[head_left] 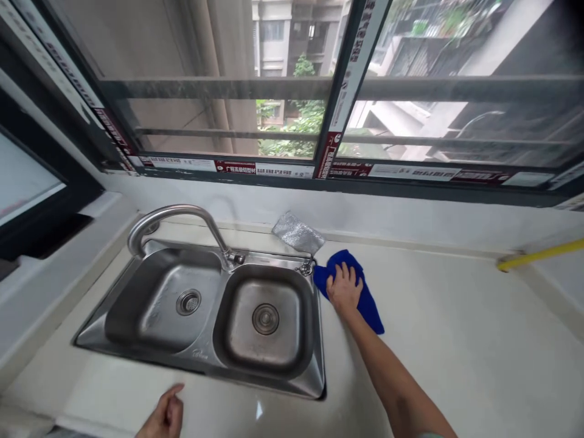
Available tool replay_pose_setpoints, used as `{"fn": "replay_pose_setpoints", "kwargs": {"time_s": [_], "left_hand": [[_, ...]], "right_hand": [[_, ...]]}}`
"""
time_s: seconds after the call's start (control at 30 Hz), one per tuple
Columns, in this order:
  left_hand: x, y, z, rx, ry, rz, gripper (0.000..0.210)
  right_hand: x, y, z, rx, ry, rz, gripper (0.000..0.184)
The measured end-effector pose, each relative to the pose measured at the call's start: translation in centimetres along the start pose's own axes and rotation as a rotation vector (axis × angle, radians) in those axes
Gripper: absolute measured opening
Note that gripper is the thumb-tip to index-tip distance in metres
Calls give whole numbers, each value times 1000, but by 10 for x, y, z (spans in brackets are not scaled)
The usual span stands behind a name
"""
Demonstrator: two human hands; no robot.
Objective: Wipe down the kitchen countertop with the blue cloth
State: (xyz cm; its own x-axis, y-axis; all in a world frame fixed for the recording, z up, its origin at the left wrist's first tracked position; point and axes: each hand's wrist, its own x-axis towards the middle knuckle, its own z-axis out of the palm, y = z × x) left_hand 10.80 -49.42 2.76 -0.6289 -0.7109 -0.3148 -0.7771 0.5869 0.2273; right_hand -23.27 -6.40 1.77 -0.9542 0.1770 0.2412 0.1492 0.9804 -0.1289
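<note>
A blue cloth (371,309) lies bunched on the pale countertop, just right of the sink's right-hand basin. My right hand (345,287) presses down on it from above, with its fingers bent into the fabric. Part of the cloth reaches the sink's steel rim. At the near edge of the counter, my left hand (165,415) hovers low in the view, holding nothing. Its index finger points forward, apart from the loosely curled others; the lower part of this hand is cut off by the frame.
A steel double sink (207,359) is set into the countertop (456,340), with a curved faucet (182,210) over the left basin. Silvery bubble foil (297,232) leans at the back wall. A yellow pipe (542,254) juts in from the right. Windows (292,109) run behind.
</note>
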Motion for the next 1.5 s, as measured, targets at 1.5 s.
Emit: {"fn": "replay_pose_setpoints", "kwargs": {"time_s": [1.5], "left_hand": [[-22, 7, -32, -672, 8, 929, 33]], "right_hand": [[-318, -224, -126, 703, -539, -958, 36]]}}
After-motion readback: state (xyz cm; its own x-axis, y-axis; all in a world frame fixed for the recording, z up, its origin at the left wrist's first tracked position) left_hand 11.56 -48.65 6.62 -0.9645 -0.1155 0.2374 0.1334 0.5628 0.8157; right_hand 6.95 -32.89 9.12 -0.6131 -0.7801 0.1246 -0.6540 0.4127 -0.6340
